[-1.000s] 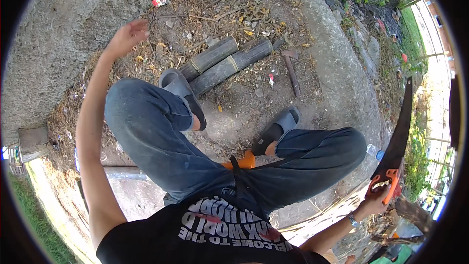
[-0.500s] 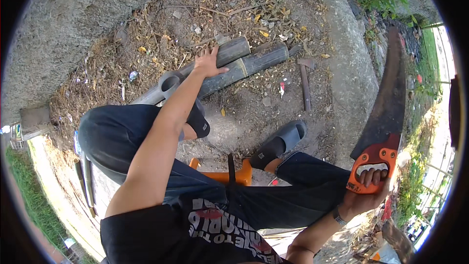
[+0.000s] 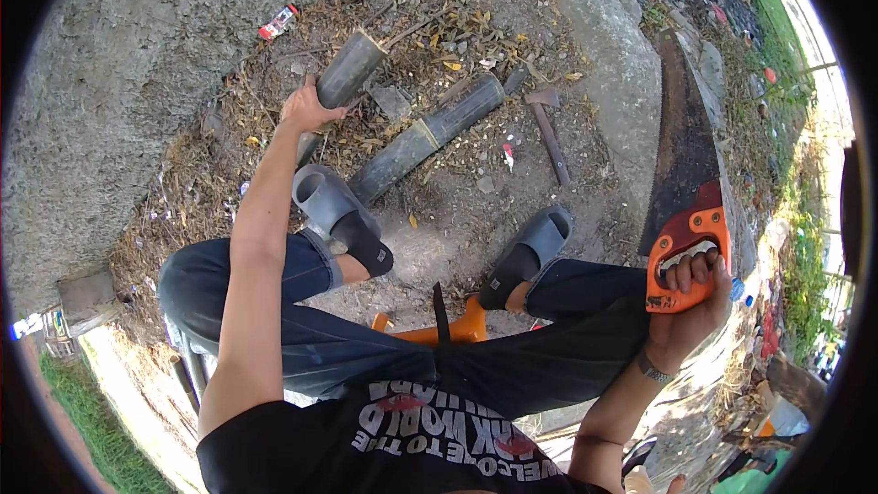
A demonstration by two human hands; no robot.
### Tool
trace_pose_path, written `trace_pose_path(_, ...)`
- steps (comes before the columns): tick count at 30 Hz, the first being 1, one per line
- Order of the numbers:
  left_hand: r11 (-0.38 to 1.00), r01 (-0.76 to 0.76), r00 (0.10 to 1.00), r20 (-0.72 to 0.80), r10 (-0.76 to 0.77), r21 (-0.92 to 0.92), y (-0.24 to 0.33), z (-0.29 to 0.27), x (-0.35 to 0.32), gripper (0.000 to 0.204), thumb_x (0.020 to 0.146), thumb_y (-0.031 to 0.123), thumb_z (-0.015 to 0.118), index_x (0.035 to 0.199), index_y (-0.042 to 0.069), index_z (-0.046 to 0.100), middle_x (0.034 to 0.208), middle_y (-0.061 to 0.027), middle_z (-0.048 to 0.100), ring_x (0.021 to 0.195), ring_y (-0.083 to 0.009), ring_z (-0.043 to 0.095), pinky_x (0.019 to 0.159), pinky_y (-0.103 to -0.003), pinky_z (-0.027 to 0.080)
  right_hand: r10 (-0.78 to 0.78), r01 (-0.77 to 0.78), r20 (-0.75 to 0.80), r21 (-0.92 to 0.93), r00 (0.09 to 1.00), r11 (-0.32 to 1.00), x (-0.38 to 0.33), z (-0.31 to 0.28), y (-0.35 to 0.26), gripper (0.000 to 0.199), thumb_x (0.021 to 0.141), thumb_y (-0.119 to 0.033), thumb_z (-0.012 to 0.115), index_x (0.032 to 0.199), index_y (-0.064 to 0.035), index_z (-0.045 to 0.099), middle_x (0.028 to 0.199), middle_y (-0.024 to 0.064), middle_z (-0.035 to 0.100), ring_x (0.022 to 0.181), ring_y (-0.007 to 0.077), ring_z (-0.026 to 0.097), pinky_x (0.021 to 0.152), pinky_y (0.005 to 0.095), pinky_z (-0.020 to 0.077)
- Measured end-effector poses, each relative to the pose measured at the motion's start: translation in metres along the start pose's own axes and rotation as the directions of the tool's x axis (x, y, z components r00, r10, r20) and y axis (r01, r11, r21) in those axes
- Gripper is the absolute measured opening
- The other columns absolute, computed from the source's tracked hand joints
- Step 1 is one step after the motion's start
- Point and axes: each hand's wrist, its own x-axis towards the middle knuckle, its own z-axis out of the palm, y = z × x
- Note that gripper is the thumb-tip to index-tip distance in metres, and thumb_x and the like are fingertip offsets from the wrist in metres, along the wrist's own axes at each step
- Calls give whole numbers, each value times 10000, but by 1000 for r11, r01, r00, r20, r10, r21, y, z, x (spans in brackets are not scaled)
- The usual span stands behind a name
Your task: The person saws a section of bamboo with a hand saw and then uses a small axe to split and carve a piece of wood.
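My left hand (image 3: 313,108) is wrapped round a dark grey-green bamboo pole (image 3: 351,69), whose cut end points up and away from me. The pole's lower part passes behind my hand toward my left foot. Beside it, a second bamboo pole (image 3: 389,161) lies slantwise on the dirt, near my left sandal (image 3: 331,204). At the right, my right hand (image 3: 697,291) has its fingers through the orange handle of a handsaw (image 3: 684,128). The saw's wide, rusty blade stands upright in the air, away from both poles.
A small axe (image 3: 551,142) rests on the dirt right of the poles. Behind it runs a pale stone slab (image 3: 599,23). A rough grey wall (image 3: 137,64) rises at the left. Between my legs is an orange seat (image 3: 471,322); a red and white packet (image 3: 279,22) lies far left.
My left hand has moved left with one bamboo pole, swinging it steeper and apart from the other pole. The saw in my right hand has shifted slightly left and up.
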Motion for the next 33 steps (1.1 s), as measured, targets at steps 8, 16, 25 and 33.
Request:
trace_pose_path(8, 978, -205, 979, 10, 206, -34, 63, 27, -55, 1050, 613, 527, 904, 1422, -22, 519, 1304, -224, 647, 1200, -403, 673, 1025, -485, 563, 10, -16, 75, 90, 997, 996, 0, 16, 7, 133, 1082, -212, 566, 1044, -86, 559, 834, -34, 470, 681, 83, 453, 630, 272, 406)
trace_pose_path(16, 975, -219, 973, 65, 220, -28, 95, 98, -82, 1023, 643, 522, 914, 1446, 36, 506, 1352, -178, 635, 1272, -357, 636, 1066, -468, 542, -9, 11, 32, -66, 999, 998, -7, 32, 8, 125, 1068, -221, 577, 1032, -105, 549, 805, -47, 475, 641, 75, 472, 618, 289, 453)
trace_pose_path(25, 999, -45, 981, 188, 49, -25, 111, 85, -78, 1097, 608, 725, 880, 1401, 36, 564, 1327, -199, 679, 1250, -389, 649, 1071, -471, 529, 24, -13, 51, -210, 998, 978, -7, 28, 17, 152, 1078, -210, 584, 997, -85, 553, 799, -34, 446, 637, 71, 431, 583, 259, 383)
trace_pose_path(33, 986, -146, 958, 261, 121, 77, 112, 68, -78, 1066, 633, 722, 872, 1339, -31, 603, 1230, -240, 721, 1177, -388, 693, 1043, -473, 551, 37, -37, -10, -503, 999, 864, -10, 18, 35, 181, 1068, -222, 603, 958, -85, 559, 776, -36, 420, 621, 69, 432, 555, 246, 373)
